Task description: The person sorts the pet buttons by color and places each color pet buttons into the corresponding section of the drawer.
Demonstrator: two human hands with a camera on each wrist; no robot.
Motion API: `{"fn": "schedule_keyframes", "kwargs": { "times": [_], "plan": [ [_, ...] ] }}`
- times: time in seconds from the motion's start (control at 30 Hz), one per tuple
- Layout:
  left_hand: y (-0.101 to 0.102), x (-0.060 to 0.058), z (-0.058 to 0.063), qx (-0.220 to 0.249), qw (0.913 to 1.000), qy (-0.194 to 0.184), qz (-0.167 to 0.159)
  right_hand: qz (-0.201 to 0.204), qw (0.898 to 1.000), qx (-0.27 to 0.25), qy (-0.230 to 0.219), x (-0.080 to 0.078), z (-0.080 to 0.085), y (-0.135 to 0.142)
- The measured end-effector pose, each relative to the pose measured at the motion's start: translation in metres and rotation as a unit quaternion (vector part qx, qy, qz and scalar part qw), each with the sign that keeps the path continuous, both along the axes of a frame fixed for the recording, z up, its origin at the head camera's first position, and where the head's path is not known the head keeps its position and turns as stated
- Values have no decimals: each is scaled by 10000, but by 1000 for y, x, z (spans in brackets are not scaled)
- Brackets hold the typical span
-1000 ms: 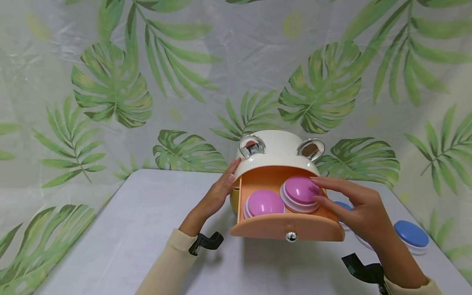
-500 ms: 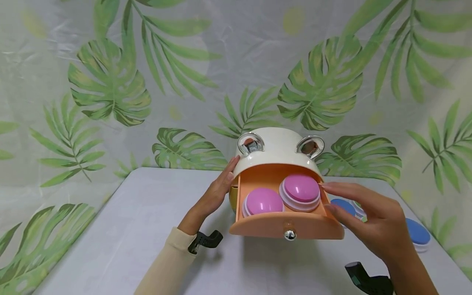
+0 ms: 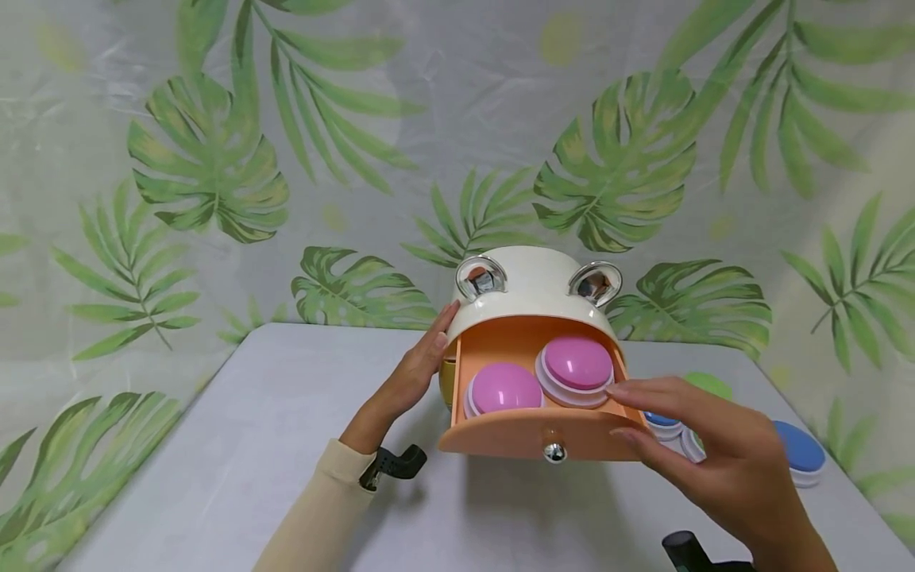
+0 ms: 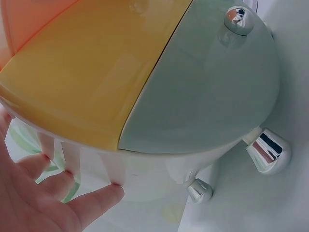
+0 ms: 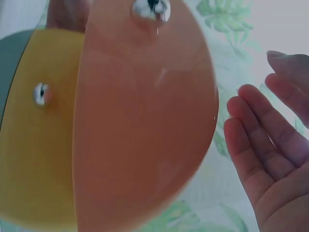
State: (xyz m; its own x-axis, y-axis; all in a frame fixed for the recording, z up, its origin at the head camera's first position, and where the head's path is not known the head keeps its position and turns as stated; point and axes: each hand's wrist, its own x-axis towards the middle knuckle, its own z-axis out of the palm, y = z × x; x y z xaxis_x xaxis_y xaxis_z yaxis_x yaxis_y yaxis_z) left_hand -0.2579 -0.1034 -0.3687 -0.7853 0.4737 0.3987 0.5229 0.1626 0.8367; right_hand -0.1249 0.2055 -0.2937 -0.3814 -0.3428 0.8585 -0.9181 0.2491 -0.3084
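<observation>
A white rounded cabinet [image 3: 532,278] with silver ear-like rings stands on the table. Its top orange drawer [image 3: 493,435] is pulled out and has a silver knob [image 3: 554,453]. Two round jars with pink lids lie inside, the left jar [image 3: 506,388] and the right jar [image 3: 576,364]. My left hand [image 3: 407,377] rests with extended fingers on the cabinet's left side. In the left wrist view, a yellow drawer [image 4: 91,72] and a grey-green drawer [image 4: 207,87] are closed. My right hand [image 3: 736,461] holds nothing, fingers loosely bent, beside the orange drawer's right front corner.
Right of the cabinet are a blue-lidded jar [image 3: 797,446], another blue-lidded jar [image 3: 662,423] partly behind my hand, and something with a green top [image 3: 709,385]. A leaf-patterned sheet [image 3: 472,119] hangs behind the white table [image 3: 286,445].
My right hand has let go of the right pink-lidded jar and drawn back rightward, then shifted slightly down and left by the drawer's front corner. The left hand stays on the cabinet.
</observation>
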Motion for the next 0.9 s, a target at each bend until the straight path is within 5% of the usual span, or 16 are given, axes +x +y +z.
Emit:
{"fn": "schedule_keyframes", "kwargs": {
  "times": [0.33,0.6,0.9],
  "plan": [
    [0,0,-2,53,10000,-44,-70,341,9985,296,314,7,-1,-12],
    [-2,3,-2,68,9999,-103,-28,876,9938,679,14,10,-5,-16],
    [-1,0,2,40,10000,-72,-40,220,9893,1327,-557,12,-14,-15]
  ]
}}
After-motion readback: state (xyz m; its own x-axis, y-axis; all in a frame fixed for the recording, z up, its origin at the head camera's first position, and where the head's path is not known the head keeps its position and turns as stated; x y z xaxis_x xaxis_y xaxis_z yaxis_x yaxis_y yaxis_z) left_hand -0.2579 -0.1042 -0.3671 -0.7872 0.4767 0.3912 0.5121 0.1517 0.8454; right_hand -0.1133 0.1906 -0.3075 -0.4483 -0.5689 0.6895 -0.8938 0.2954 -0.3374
